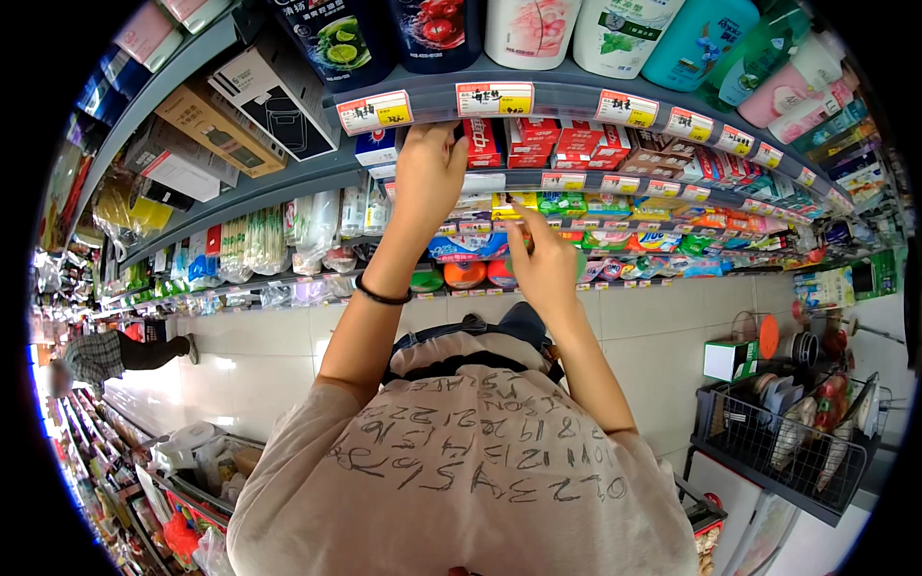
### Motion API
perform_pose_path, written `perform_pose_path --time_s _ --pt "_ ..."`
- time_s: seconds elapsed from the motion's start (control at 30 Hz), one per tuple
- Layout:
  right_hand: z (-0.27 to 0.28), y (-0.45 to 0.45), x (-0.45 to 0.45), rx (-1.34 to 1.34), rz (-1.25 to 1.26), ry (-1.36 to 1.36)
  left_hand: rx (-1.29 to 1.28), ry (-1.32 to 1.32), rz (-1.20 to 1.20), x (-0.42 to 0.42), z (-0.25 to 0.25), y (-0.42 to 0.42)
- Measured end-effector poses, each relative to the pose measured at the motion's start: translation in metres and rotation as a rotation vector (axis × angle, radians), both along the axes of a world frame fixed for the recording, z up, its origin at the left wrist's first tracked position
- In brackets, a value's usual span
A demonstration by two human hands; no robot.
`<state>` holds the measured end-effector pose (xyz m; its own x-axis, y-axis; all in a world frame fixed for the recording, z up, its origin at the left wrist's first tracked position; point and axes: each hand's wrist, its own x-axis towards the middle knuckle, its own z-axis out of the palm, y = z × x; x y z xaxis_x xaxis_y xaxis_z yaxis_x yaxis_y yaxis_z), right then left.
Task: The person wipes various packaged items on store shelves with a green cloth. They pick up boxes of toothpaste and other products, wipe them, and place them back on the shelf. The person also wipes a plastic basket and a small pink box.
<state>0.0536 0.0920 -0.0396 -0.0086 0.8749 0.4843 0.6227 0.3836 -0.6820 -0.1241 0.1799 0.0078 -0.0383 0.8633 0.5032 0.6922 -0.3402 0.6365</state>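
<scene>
My left hand (431, 162), with a black band on the wrist, reaches up to the shelf of small cartons. Its fingertips are at the front of that shelf, just under the price-label strip, and whether they grip anything is hidden. Left of it stands a blue and white carton (377, 149); to its right is a red carton (481, 142), probably toothpaste. My right hand (545, 263) is lower, thumb and fingers apart, with nothing seen in it. Its fingertips are near a yellow soap pack (520, 204) and the price labels below.
Shampoo bottles (434, 36) line the upper shelf. Boxed goods (277, 101) stand at left, bundled chopsticks (263, 241) below. A person (101, 358) is in the aisle at far left. A wire basket of goods (799, 432) stands at right, over the tiled floor (648, 317).
</scene>
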Motion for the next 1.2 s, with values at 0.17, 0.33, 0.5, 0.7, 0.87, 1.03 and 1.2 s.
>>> perform_pose_path --time_s 0.17,0.33,0.5,0.7,0.87,1.03,1.2 --pt "0.022 0.055 -0.04 -0.033 -0.086 -0.242 -0.027 0.078 0.105 -0.013 -0.014 -0.033" --pt "0.018 0.083 -0.067 -0.129 -0.194 -0.398 -0.023 0.035 0.109 -0.015 -0.021 -0.053" --pt "0.018 0.09 -0.068 -0.119 -0.279 -0.388 -0.11 -0.12 0.033 -0.015 -0.026 -0.062" --pt "0.067 0.039 -0.052 -0.148 -0.29 -0.248 -0.506 -0.878 -0.3 -0.003 -0.03 -0.053" --pt "0.089 -0.01 -0.03 -0.158 -0.258 -0.035 -0.72 -1.538 -0.658 0.021 -0.024 -0.054" --pt "0.103 -0.043 0.015 -0.257 -0.044 0.456 -0.821 -1.815 -0.771 0.037 -0.013 -0.071" --pt "0.112 -0.061 0.038 0.166 0.006 0.684 -0.882 -1.869 -0.866 0.026 0.001 -0.084"
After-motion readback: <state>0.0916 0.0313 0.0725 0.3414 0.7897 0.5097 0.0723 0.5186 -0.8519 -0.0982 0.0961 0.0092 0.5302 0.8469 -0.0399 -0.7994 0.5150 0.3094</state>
